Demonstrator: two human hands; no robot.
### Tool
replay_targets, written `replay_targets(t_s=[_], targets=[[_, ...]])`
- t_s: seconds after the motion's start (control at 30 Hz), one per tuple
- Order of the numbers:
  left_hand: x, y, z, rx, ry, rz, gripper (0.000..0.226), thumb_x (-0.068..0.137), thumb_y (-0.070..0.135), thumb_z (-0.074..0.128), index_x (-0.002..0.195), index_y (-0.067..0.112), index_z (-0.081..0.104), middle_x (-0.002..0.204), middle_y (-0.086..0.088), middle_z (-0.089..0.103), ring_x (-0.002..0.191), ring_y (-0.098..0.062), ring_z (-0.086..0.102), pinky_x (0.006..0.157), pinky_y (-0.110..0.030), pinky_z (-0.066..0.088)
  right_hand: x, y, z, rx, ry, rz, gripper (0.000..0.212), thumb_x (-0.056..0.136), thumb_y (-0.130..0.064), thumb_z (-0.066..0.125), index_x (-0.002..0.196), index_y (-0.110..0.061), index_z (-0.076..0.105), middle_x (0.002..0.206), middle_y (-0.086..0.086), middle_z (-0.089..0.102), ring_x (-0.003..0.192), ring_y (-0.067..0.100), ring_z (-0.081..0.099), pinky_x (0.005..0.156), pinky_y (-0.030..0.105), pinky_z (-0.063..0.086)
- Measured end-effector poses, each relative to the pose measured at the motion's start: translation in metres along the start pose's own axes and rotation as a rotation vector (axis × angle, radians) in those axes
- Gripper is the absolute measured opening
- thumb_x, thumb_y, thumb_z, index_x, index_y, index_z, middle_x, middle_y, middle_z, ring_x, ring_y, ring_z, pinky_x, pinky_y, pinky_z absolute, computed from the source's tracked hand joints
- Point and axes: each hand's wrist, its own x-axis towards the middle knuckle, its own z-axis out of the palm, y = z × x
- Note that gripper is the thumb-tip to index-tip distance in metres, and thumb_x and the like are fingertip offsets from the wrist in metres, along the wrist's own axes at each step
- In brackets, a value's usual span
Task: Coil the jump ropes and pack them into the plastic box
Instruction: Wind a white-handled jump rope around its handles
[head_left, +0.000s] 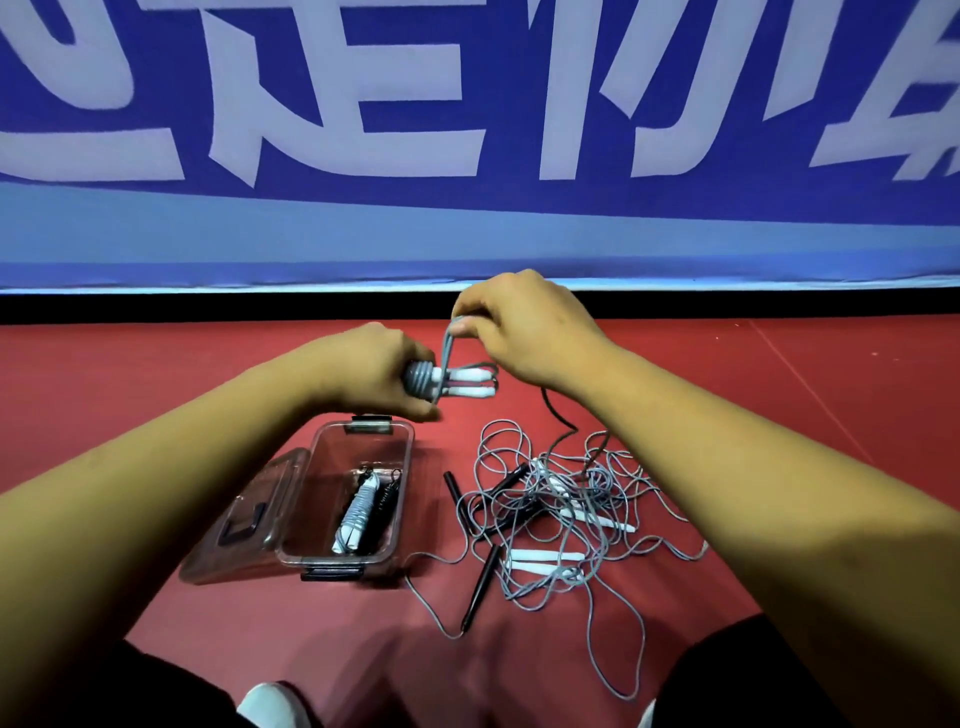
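My left hand (371, 371) grips a white-handled jump rope bundle (451, 382) with grey cord wound round its handles, held above the floor. My right hand (524, 325) pinches a loop of that grey cord just above the bundle. Below stands the clear plastic box (400, 467), lid open to the left, with a coiled grey rope (358, 512) and a coiled black rope (387, 496) inside. To the box's right lies a tangled pile of ropes (558, 501), grey and black cords with white handles and black handles (480, 584).
The floor is a red mat (156, 374). A blue banner with white characters (467, 130) hangs across the back, a black strip under it. My knees in dark clothing and a white shoe (270, 704) sit at the bottom edge.
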Motion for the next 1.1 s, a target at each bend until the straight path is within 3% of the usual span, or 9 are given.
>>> replay_targets(t_s=[0.1,0.27,0.43,0.53,0.63,0.8,0.93,1.03,1.1], targets=[[0.0,0.013,0.001,-0.025,0.001,0.061,0.046,0.076,0.059,0.073,0.059,0.023,0.05,0.047,0.002,0.044,0.045,-0.011,0.039,0.046,-0.021,0.028,-0.001,0.012,0.0,0.149,-0.043,0.054,0.012,0.087,-0.038,0.065,0.089,-0.029,0.074,0.085,-0.008,0.072,0.084,0.017,0.062,0.072,0.032,0.049],[-0.01,0.018,-0.001,-0.408,-0.074,0.146,0.027,0.089,0.036,0.071,0.076,0.015,0.061,0.056,-0.005,0.061,0.044,-0.012,0.05,0.046,-0.023,0.04,-0.003,0.032,0.002,0.523,-0.085,0.178,0.019,0.079,-0.03,0.078,0.079,-0.011,0.074,0.066,0.005,0.066,0.058,0.009,0.052,0.06,0.028,0.043],[-0.013,0.022,-0.002,-0.83,0.001,0.103,0.028,0.083,0.036,0.068,0.099,0.015,0.062,0.065,-0.007,0.061,0.054,-0.023,0.048,0.049,-0.03,0.039,-0.016,0.042,0.022,0.901,-0.267,0.354,0.028,0.092,0.007,0.048,0.082,-0.01,0.068,0.069,0.019,0.055,0.06,0.021,0.048,0.059,0.03,0.045],[-0.014,0.024,-0.004,-0.924,0.107,0.093,0.042,0.092,0.02,0.067,0.131,0.028,0.051,0.068,-0.003,0.062,0.05,-0.017,0.049,0.044,-0.025,0.038,-0.016,0.039,0.034,1.06,-0.396,0.411,0.023,0.1,-0.012,0.046,0.089,-0.007,0.066,0.067,0.014,0.047,0.057,0.019,0.045,0.063,0.031,0.045],[-0.012,0.021,-0.01,-0.966,0.227,0.044,0.038,0.096,0.012,0.06,0.129,0.029,0.056,0.073,-0.016,0.057,0.044,-0.015,0.046,0.04,-0.021,0.037,-0.013,0.032,0.039,1.108,-0.506,0.443,0.036,0.104,-0.033,0.039,0.095,-0.007,0.062,0.059,0.003,0.04,0.053,0.016,0.041,0.055,0.025,0.037],[-0.007,-0.01,-0.017,-0.779,0.391,-0.155,0.024,0.091,0.027,0.07,0.111,0.022,0.057,0.077,-0.011,0.069,0.05,-0.023,0.053,0.039,-0.018,0.036,-0.015,0.021,0.042,0.859,-0.48,0.434,0.03,0.103,-0.033,0.043,0.094,-0.007,0.054,0.057,0.001,0.039,0.045,0.013,0.032,0.046,0.021,0.03],[-0.003,-0.032,-0.009,-0.372,0.368,-0.204,0.033,0.084,0.029,0.076,0.099,0.021,0.048,0.077,0.001,0.068,0.054,-0.018,0.067,0.057,-0.03,0.049,-0.005,0.003,0.03,0.287,-0.328,0.077,0.023,0.096,-0.026,0.057,0.09,-0.005,0.063,0.073,0.005,0.058,0.065,0.02,0.051,0.061,0.031,0.037],[0.002,-0.036,-0.002,-0.132,0.338,-0.204,0.033,0.081,0.028,0.074,0.097,0.027,0.045,0.083,-0.003,0.067,0.067,-0.026,0.066,0.068,-0.044,0.055,0.0,-0.012,0.021,0.08,-0.252,-0.074,0.027,0.095,-0.029,0.056,0.072,-0.015,0.055,0.076,0.006,0.058,0.075,0.028,0.054,0.064,0.033,0.039],[0.001,-0.031,-0.002,-0.036,0.283,-0.186,0.032,0.077,0.03,0.07,0.101,0.031,0.05,0.085,-0.003,0.066,0.073,-0.028,0.062,0.069,-0.044,0.055,0.0,-0.014,0.015,-0.009,-0.159,-0.094,0.02,0.094,-0.034,0.054,0.083,-0.019,0.063,0.088,0.002,0.066,0.082,0.027,0.058,0.068,0.033,0.044]])
